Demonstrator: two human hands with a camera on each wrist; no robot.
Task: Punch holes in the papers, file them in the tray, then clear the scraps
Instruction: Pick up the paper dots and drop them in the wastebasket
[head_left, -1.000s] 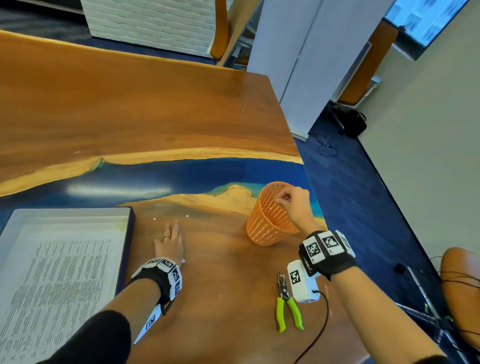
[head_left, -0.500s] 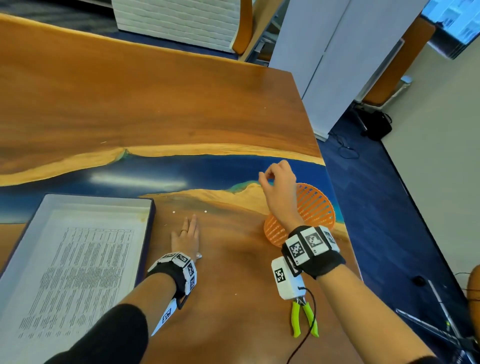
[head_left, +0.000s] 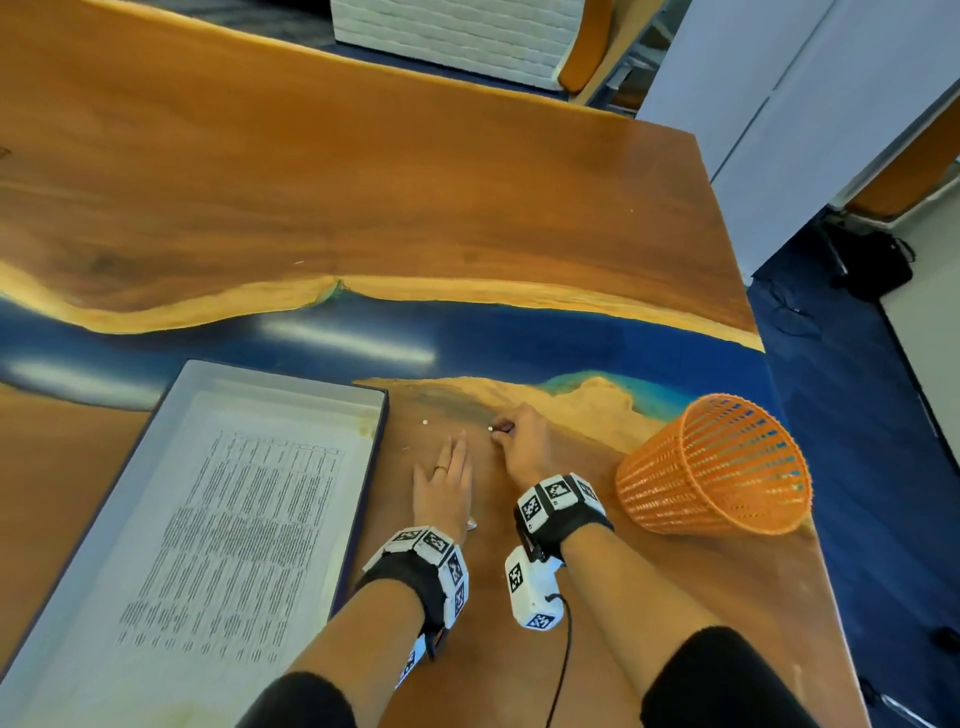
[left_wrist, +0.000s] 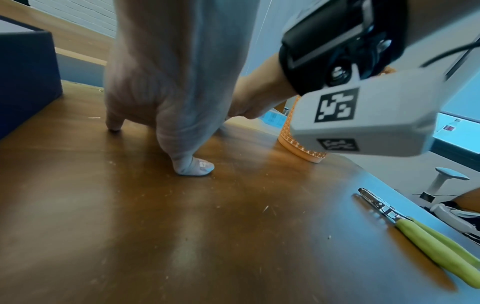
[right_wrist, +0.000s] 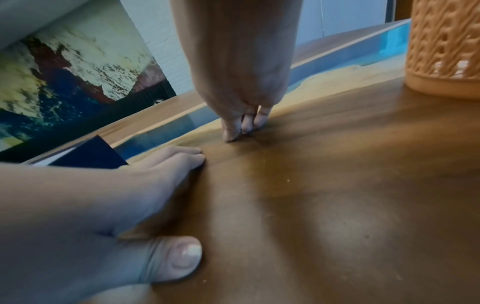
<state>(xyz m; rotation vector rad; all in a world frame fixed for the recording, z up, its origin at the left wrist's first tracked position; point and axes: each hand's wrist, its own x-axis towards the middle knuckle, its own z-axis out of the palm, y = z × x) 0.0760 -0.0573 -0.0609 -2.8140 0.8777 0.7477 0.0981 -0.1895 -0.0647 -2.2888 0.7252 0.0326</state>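
My left hand (head_left: 445, 475) lies flat on the wooden table (head_left: 467, 218), fingers straight, just right of the tray (head_left: 382, 415). The tray is shallow and dark-edged, and a printed paper (head_left: 234, 525) lies in it. Beside the left fingertips my right hand (head_left: 511, 435) reaches down, its fingertips (right_wrist: 241, 128) bunched on the table and pinching a tiny white paper scrap (head_left: 491, 428). Two more white scraps (head_left: 425, 422) lie ahead of the left hand. The orange mesh basket (head_left: 717, 467) stands upright to the right of both hands.
The hole punch with green handles (left_wrist: 428, 244) lies on the table behind my right wrist, near the table's right edge; the head view does not show it. A blue resin strip (head_left: 519, 332) crosses the table beyond the hands. The floor drops away at the right.
My right hand left the basket rim and came left and down to the table beside my left hand. Its fingertips are now bunched on a scrap. My left hand stayed flat.
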